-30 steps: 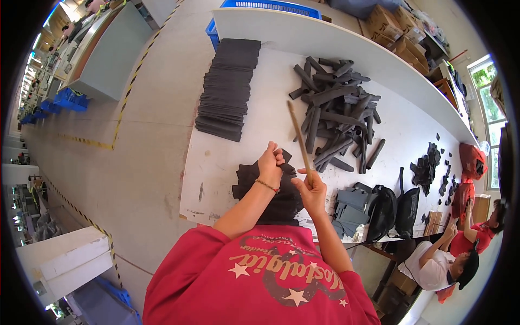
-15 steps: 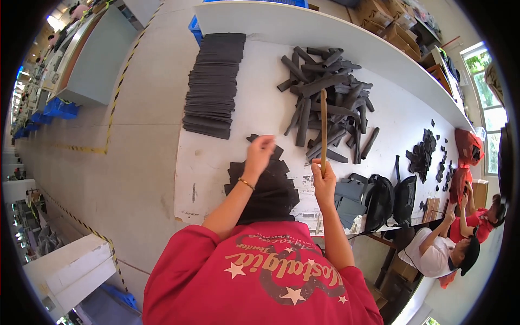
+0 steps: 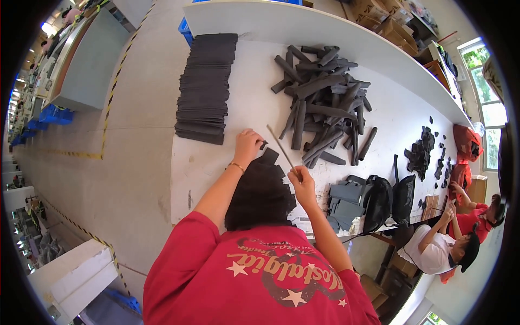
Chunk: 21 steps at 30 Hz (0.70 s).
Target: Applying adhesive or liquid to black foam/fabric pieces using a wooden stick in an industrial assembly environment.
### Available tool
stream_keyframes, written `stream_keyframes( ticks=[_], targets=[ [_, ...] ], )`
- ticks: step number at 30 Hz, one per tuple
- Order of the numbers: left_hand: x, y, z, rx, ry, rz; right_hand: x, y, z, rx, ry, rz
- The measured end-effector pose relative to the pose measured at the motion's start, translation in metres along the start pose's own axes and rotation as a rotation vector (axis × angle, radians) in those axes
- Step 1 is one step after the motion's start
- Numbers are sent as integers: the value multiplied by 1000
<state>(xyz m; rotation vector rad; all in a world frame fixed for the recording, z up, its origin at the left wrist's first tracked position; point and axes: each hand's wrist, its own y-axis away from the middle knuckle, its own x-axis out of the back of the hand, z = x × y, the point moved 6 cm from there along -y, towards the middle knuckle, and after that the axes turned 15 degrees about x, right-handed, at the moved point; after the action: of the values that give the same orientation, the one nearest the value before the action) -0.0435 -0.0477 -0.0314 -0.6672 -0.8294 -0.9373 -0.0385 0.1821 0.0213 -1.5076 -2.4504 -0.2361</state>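
My right hand (image 3: 304,185) is closed around the near end of a thin wooden stick (image 3: 280,148), which slants up and to the left. Left of it, the fingers of my left hand (image 3: 248,145) pinch a small part of a black fabric piece (image 3: 264,145); the rest of that piece is hidden by the hand. Just below both hands, close to my body, lies a spread heap of black fabric pieces (image 3: 259,195). Beyond the stick is a loose pile of dark rolled tubes (image 3: 325,108).
A long, neat stack of flat dark strips (image 3: 203,89) lies at the table's (image 3: 181,179) far left. Black bags (image 3: 379,203) and grey folded panels (image 3: 346,200) rest to the right. Further right are small black scraps (image 3: 421,154), and two people sit there. A raised white board (image 3: 325,27) borders the back.
The stick has swung from pointing straight away to slanting left, as my right hand moved left and nearer. My left hand shifted slightly left and now pinches a black piece.
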Motion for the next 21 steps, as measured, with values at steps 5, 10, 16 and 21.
stream_keyframes(
  ticks=[5, 10, 16, 21],
  targets=[
    [24, 2, 33, 197, 566, -293, 0, -33, -18, 64, 63, 120],
    [39, 17, 61, 235, 721, -445, -11, -51, -25, 147, 65, 77],
    [31, 19, 87, 255, 992, -898, -10, -43, -42, 275, 47, -82],
    [20, 39, 114, 403, 936, -1258, 13, -45, -63, 371, 190, 125]
  ],
)
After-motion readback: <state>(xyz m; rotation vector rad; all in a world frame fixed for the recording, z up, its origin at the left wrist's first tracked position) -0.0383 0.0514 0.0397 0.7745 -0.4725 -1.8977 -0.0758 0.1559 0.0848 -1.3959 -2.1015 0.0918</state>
